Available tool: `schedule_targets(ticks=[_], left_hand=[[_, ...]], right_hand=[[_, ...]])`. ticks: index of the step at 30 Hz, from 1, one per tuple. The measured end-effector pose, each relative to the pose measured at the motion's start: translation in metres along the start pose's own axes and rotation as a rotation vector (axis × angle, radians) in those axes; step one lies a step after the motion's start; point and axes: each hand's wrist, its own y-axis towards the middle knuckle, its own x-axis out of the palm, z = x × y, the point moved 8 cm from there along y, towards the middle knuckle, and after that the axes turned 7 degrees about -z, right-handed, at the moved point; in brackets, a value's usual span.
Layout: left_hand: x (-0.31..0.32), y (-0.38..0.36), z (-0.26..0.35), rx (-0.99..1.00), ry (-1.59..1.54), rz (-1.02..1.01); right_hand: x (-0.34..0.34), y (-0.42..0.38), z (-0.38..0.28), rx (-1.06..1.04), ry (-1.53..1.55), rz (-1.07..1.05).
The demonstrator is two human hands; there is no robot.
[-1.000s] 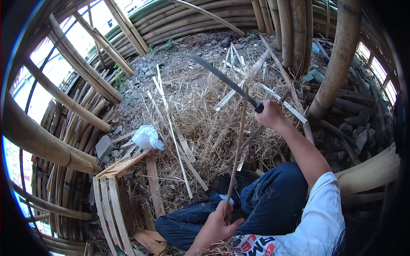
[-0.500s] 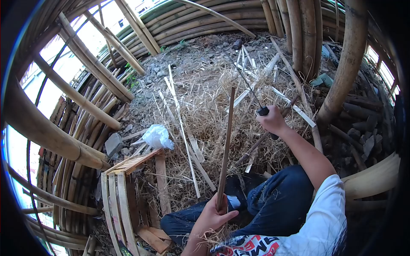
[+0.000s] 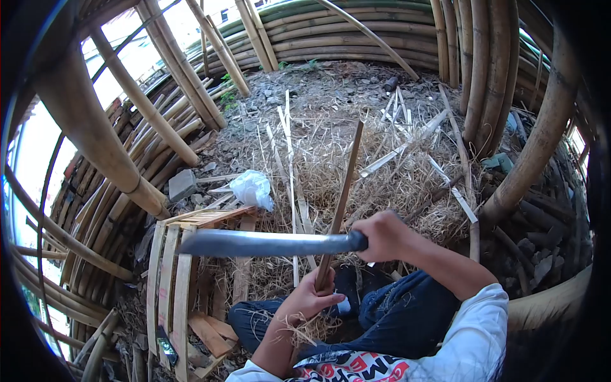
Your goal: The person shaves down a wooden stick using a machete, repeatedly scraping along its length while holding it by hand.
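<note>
My left hand (image 3: 309, 297) is closed round the lower end of a long, thin bamboo strip (image 3: 347, 178), which stands up and leans slightly right. In my right hand (image 3: 385, 237) is the dark handle of a machete (image 3: 267, 244). Its broad blade points left and lies across the strip in this view, a little above my left hand. Fine curled shavings (image 3: 318, 331) cling about my left wrist. Below both hands are my crossed legs in blue jeans (image 3: 407, 312).
Bamboo shavings (image 3: 318, 140) and pale split strips (image 3: 291, 165) cover the ground ahead. A slatted wooden crate (image 3: 167, 280) stands at left, beside a white plastic bag (image 3: 252, 189) and a grey block (image 3: 182, 184). Thick bamboo posts (image 3: 541, 134) rise on both sides.
The machete has swung from pointing up and away to lying level, pointing left. My right hand has come down and left, nearer the strip. My left hand still grips the strip.
</note>
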Motion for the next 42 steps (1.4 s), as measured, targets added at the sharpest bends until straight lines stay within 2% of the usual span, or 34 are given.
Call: schedule_targets(ticks=[1,3,5,7,10,14,18,20,21,24,25,26,28,29,30,32,33,34,36,38,40,41,42], left_hand=[[-0.005,0.001,0.003,0.046,0.08,0.003],[-0.005,-0.002,0.014,0.099,0.126,0.069],[-0.003,-0.008,0.024,0.131,0.215,0.147],[-0.003,-0.005,0.02,0.132,0.242,0.143],[-0.001,0.004,0.01,0.142,0.303,0.125],[0.009,0.012,0.005,0.134,0.275,0.049],[0.008,0.007,0.0,0.067,0.25,0.092],[0.013,-0.003,-0.006,0.057,0.245,0.055],[0.02,-0.006,-0.001,0.06,0.252,0.052],[0.022,-0.005,0.002,0.092,0.143,0.031],[0.018,-0.003,0.003,0.086,0.182,0.029],[0.018,-0.002,0.006,0.083,0.183,0.033],[0.017,0.001,0.011,0.067,0.232,0.063],[0.018,0.001,0.008,0.066,0.24,0.06],[0.018,-0.002,0.002,0.054,0.224,0.073],[0.015,-0.007,-0.005,0.022,0.216,0.085],[0.013,-0.01,-0.007,0.012,0.237,0.104],[0.013,-0.012,-0.009,0.008,0.252,0.124],[0.02,-0.009,-0.01,0.011,0.247,0.085],[0.025,-0.007,-0.009,0.0,0.193,0.039],[0.03,-0.004,0.002,0.022,0.142,0.039],[0.028,-0.006,0.003,0.012,0.172,0.054],[0.025,-0.007,0.004,0.005,0.204,0.071]], right_hand=[[0.003,0.002,-0.005,-0.012,-0.003,0.007],[0.026,0.006,0.002,0.105,-0.106,-0.2],[0.026,0.008,0.02,0.118,-0.096,-0.132],[0.022,0.006,0.045,0.212,-0.098,-0.077],[0.011,-0.004,0.056,0.225,-0.215,-0.031],[0.004,-0.011,0.062,0.246,-0.246,-0.049],[-0.005,-0.01,0.072,0.294,-0.287,-0.105],[-0.023,-0.018,0.106,0.517,-0.187,0.042],[-0.031,-0.024,0.106,0.542,-0.18,0.145],[-0.013,-0.023,0.098,0.453,0.025,0.119],[-0.016,-0.019,0.077,0.356,-0.054,0.119],[-0.015,-0.017,0.067,0.354,-0.049,0.117],[0.0,-0.007,0.038,0.167,-0.274,-0.08],[0.002,-0.006,0.033,0.137,-0.315,-0.158],[0.001,-0.004,0.041,0.141,-0.31,-0.147],[-0.001,-0.006,0.08,0.332,-0.304,-0.149],[-0.015,-0.009,0.099,0.472,-0.202,-0.141],[-0.011,-0.016,0.108,0.473,-0.198,-0.148],[-0.018,-0.028,0.135,0.598,-0.098,0.009],[-0.022,-0.033,0.108,0.593,0.002,-0.009],[-0.019,-0.025,0.072,0.352,-0.106,-0.088],[-0.018,-0.021,0.056,0.299,-0.254,-0.126],[-0.017,-0.021,0.058,0.305,-0.245,-0.125]])
